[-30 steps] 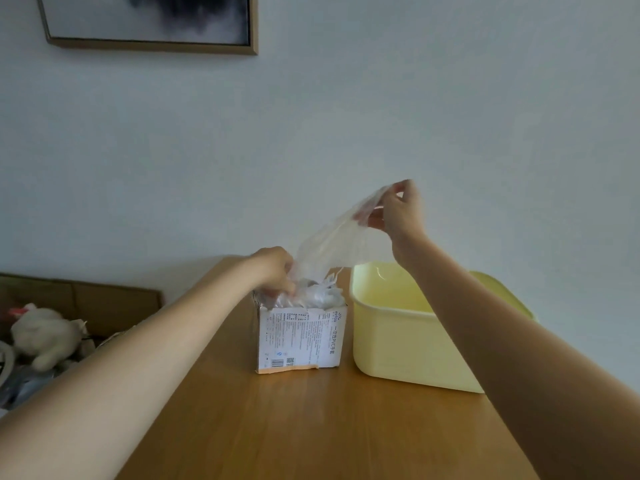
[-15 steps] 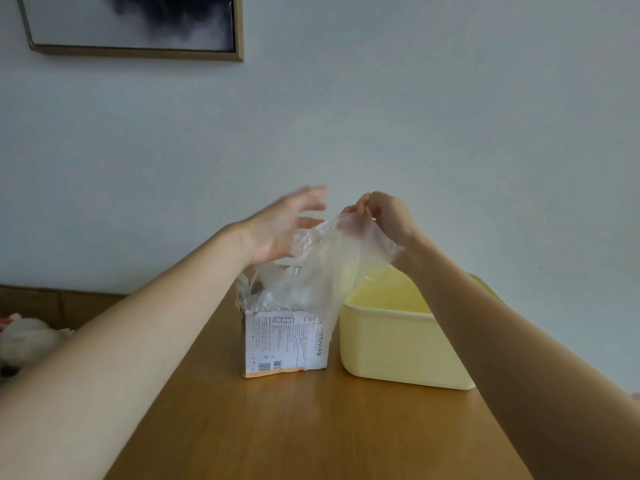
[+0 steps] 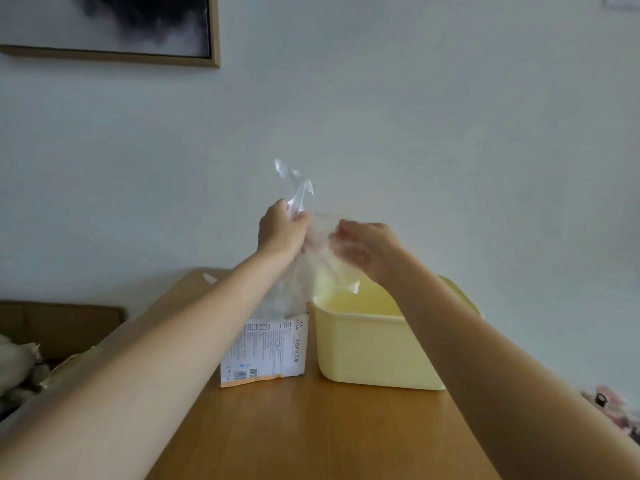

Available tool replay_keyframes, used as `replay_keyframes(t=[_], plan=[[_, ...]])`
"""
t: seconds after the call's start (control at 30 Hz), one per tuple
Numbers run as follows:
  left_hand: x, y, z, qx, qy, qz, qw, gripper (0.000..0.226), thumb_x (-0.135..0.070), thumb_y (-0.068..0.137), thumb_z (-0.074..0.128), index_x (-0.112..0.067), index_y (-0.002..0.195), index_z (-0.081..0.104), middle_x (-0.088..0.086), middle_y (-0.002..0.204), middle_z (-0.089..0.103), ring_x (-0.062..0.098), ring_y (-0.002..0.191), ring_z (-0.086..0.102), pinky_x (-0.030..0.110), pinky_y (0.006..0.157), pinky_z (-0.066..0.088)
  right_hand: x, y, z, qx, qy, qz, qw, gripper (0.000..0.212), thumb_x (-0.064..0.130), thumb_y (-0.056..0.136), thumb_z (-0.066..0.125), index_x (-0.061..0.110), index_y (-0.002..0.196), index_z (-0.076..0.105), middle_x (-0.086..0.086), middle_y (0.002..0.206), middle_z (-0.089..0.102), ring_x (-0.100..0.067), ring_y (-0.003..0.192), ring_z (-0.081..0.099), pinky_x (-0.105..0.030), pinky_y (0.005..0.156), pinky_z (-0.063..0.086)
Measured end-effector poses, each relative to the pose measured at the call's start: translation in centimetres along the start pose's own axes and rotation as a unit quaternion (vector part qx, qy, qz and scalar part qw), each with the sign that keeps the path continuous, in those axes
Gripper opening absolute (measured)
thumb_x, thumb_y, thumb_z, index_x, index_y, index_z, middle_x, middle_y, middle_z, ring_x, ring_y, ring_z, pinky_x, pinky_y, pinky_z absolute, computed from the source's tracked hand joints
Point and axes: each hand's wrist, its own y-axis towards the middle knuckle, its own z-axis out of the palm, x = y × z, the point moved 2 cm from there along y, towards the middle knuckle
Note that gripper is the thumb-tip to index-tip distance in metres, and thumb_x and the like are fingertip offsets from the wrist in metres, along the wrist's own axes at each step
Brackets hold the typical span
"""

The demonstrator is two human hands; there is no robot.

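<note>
Nearest: a bare wooden table top (image 3: 311, 431), warm brown, running away from the camera. Two bare forearms reach forward over it from the lower corners.

Off the table's left edge and lower down: a white plush toy (image 3: 14, 365), blurred, with an open brown cardboard carton (image 3: 62, 323) behind it. Off the right edge: a small pink and dark object (image 3: 609, 407), too blurred to make out.

Mid-table: a small white printed cardboard box (image 3: 266, 351) with a barcode and an orange strip at its base, standing upright. Just beside it on the right, close enough that I cannot tell if they touch, sits a pale yellow rectangular plastic tub (image 3: 367, 355), open at the top.

Above these two, raised in the air: a thin clear plastic film (image 3: 311, 268), crinkled. It is stretched between both hands and hangs down toward the top of the box, with one lower corner over the tub's near rim. A twisted tail of it sticks up above the left hand.

Left hand (image 3: 280, 230): fingers curled tight round the film's upper part, back of the hand toward the camera. Right hand (image 3: 367, 247): close to the left, not touching it, fingers bent into the film and holding its other side. The fingertips are blurred and partly veiled by the plastic.

Farthest: a plain pale wall (image 3: 450, 133). High on it at upper left hangs a wood-framed picture (image 3: 138, 29) with a dark smoky patch, cropped by the frame edge.
</note>
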Motion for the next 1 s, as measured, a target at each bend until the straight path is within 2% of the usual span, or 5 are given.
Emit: replay_keyframes(t=[0.2, 0.43, 0.6, 0.77, 1.0], plan=[[0.3, -0.7, 0.6, 0.014, 0.122, 0.097, 0.988, 0.035, -0.021, 0.094, 0.048, -0.016, 0.064, 0.030, -0.001, 0.064, 0.042, 0.021, 0.062, 0.039, 0.029, 0.051, 0.027, -0.1, 1.0, -2.3, -0.225, -0.286, -0.145, 0.920, 0.023, 0.013, 0.095, 0.042, 0.002, 0.096, 0.062, -0.017, 0.091, 0.063, -0.032, 0.090, 0.060, -0.035, 0.072, 0.045], [2.5, 1.3, -2.3, -0.009, 0.173, -0.008, 0.985, 0.016, -0.023, 0.092, 0.054, -0.014, 0.079, 0.052, 0.008, 0.085, 0.065, 0.029, 0.082, 0.065, 0.034, 0.077, 0.053, -1.7, 1.7, -8.7, -0.232, -0.485, -0.069, 0.840, 0.023, 0.004, 0.091, 0.040, 0.002, 0.096, 0.063, -0.023, 0.098, 0.063, -0.038, 0.098, 0.060, -0.032, 0.072, 0.043], [-0.3, 1.0, 1.8, 0.086, 0.164, 0.170, 0.968, 0.014, -0.013, 0.089, 0.056, -0.010, 0.102, 0.061, 0.000, 0.093, 0.061, 0.020, 0.089, 0.059, 0.022, 0.075, 0.044, -3.4, 2.5, -9.5, -0.182, -0.593, 0.005, 0.785, 0.024, 0.001, 0.091, 0.038, 0.002, 0.102, 0.058, -0.019, 0.109, 0.061, -0.035, 0.095, 0.059, -0.032, 0.071, 0.042], [0.8, -1.9, 9.2, 0.497, 0.238, 0.124, 0.825, 0.032, -0.017, 0.094, 0.053, -0.018, 0.126, 0.057, 0.002, 0.128, 0.058, 0.012, 0.108, 0.054, 0.022, 0.086, 0.045, -4.7, 3.2, -9.3, -0.120, -0.655, 0.072, 0.742, 0.027, 0.007, 0.094, 0.044, 0.007, 0.119, 0.055, -0.011, 0.120, 0.059, -0.028, 0.110, 0.058, -0.030, 0.077, 0.044], [4.8, -2.1, 11.6, 0.578, 0.490, 0.007, 0.653, 0.043, -0.025, 0.100, 0.041, -0.017, 0.142, 0.040, 0.004, 0.147, 0.038, 0.023, 0.133, 0.039, 0.035, 0.106, 0.036, -4.9, 3.7, -10.6, -0.055, -0.677, 0.085, 0.730, 0.022, -0.007, 0.089, 0.037, 0.005, 0.091, 0.055, -0.008, 0.079, 0.061, -0.020, 0.062, 0.055, -0.023, 0.045, 0.038]])
